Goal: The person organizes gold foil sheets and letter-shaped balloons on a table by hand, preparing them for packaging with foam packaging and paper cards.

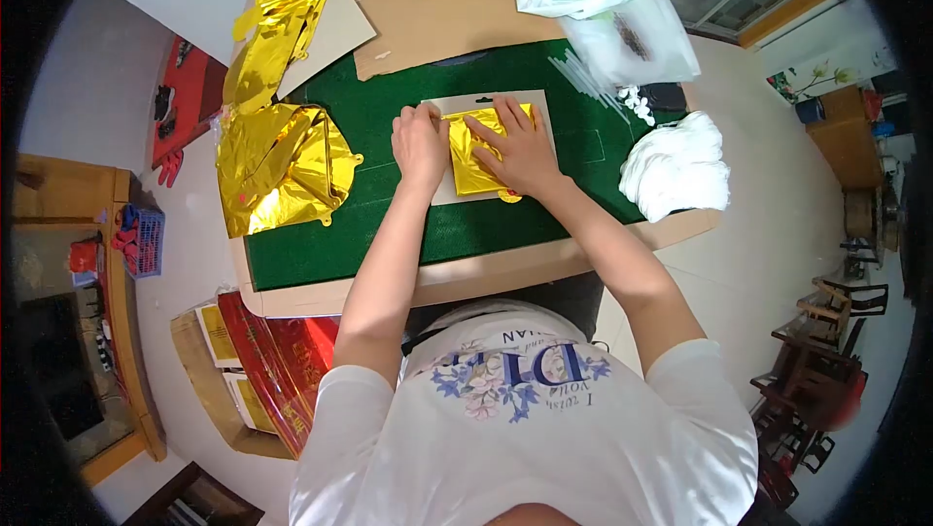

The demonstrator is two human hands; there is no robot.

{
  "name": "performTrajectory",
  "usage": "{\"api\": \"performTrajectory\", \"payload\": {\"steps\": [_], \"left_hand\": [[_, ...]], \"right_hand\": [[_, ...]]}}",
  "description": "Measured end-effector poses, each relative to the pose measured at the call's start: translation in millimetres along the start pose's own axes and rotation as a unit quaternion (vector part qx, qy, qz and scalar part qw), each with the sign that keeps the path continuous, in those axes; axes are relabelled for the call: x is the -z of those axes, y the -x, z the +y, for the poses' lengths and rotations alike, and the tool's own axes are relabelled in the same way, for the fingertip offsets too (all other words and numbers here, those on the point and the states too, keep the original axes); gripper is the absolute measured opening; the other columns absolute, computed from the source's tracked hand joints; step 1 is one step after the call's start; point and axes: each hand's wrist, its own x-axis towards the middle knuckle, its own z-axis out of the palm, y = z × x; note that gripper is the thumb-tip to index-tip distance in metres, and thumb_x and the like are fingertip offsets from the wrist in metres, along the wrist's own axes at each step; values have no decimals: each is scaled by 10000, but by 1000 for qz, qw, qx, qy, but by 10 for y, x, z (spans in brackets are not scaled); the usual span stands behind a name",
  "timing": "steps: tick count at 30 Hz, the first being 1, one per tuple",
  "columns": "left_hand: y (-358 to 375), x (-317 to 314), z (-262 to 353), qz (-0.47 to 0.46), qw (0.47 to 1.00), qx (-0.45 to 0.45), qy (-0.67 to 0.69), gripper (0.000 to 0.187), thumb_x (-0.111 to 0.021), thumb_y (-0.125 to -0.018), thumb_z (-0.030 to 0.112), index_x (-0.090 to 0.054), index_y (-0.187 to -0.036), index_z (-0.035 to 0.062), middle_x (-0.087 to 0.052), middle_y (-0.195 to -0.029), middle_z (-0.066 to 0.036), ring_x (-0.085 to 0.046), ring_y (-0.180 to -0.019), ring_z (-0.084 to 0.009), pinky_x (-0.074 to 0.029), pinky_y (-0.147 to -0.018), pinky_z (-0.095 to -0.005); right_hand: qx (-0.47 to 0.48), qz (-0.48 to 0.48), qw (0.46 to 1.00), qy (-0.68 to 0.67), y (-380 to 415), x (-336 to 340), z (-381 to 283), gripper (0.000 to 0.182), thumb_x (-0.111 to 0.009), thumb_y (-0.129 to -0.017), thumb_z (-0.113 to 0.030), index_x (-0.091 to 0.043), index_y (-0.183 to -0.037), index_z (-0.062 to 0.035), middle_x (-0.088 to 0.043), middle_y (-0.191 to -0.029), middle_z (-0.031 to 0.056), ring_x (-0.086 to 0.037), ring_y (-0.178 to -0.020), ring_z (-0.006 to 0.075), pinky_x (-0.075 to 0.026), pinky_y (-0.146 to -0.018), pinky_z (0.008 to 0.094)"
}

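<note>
Both hands' grip flat on folded gold foil (478, 152), left hand (420, 142), right hand (515, 147)

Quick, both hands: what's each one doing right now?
Left hand: knuckles bent, pressing the gold foil piece on the card backing.
Right hand: open, flat on the same foil.

The folded sheet (483, 153) under both hands is glossy, crinkled gold foil on a matt grey card (544, 116), the table (389, 225) carries matt green felt, and its edges show plain brown cardboard.
</note>
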Motion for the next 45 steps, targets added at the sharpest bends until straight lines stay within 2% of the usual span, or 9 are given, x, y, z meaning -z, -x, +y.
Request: {"api": "performTrajectory", "payload": {"steps": [5,10,11,17,24,27,29,32,45], "left_hand": [[12,-82,14,61,996,-52,-40,150,-609,-831,108,-607,-969,48,-577,-924,-121,-558,-912,-308,-465,-769,-416],[393,-240,143,28,971,-212,-110,368,-466,-929,163,-518,-1254,0,-533,-1290,-142,-466,-1242,-276,-329,-1059,-442],[464,-279,106,-60,978,-160,-118,508,-432,-959,249,-366,-1409,22,-376,-1464,-128,-288,-1395,-235,-178,-1141,-478],[502,-168,79,-90,973,-129,-170,625,-407,-963,387,-271,-1462,38,-255,-1531,-97,-174,-1437,-186,-87,-1132,-561],[496,-160,80,-68,977,-129,-153,621,-423,-956,380,-296,-1450,25,-277,-1522,-100,-185,-1434,-193,-93,-1119,-591],[423,-101,168,-74,966,-137,-207,613,-433,-952,380,-336,-1427,4,-318,-1500,-117,-225,-1421,-214,-126,-1121,-575],[318,-57,275,-8,958,-210,-195,601,-433,-955,379,-363,-1407,-12,-350,-1478,-135,-265,-1404,-241,-166,-1129,-535],[254,-206,230,-49,947,-296,-117,597,-439,-954,370,-362,-1407,-12,-350,-1475,-139,-284,-1396,-257,-196,-1135,-487],[248,-199,212,-116,945,-280,-124,593,-426,-960,350,-317,-1430,6,-292,-1508,-154,-249,-1410,-286,-180,-1148,-461]], "right_hand": [[0,6,1000,-2,-7,9,-10,478,-457,-936,-452,-416,-1404,-361,-291,-1501,161,-238,-1406,303,-150,-1113,563],[10,17,1000,18,2,-67,25,462,-450,-944,-390,-432,-1401,-324,-319,-1487,159,-259,-1398,303,-162,-1108,565],[7,25,1000,16,-5,-61,21,451,-444,-943,-371,-445,-1392,-324,-328,-1484,154,-260,-1399,300,-173,-1106,570],[4,31,1000,-2,-19,-33,15,442,-421,-945,-311,-460,-1383,-266,-346,-1478,142,-276,-1395,287,-202,-1101,568],[-34,4,999,7,85,10,227,470,-402,-960,-271,-416,-1403,-116,-287,-1514,126,-249,-1411,252,-187,-1120,529],[-32,6,999,28,91,12,215,472,-398,-961,-271,-414,-1403,-107,-279,-1521,111,-247,-1412,237,-188,-1125,514],[-33,6,999,31,82,21,216,469,-395,-962,-271,-418,-1400,-106,-279,-1521,107,-249,-1411,236,-187,-1126,512],[-33,10,999,24,96,-16,228,462,-395,-961,-270,-432,-1389,-103,-288,-1517,107,-256,-1407,239,-189,-1126,509],[-37,8,999,-19,600,219,348,473,-423,-964,-248,-389,-1403,-75,-350,-1474,114,-286,-1388,274,-217,-1116,500]]}}
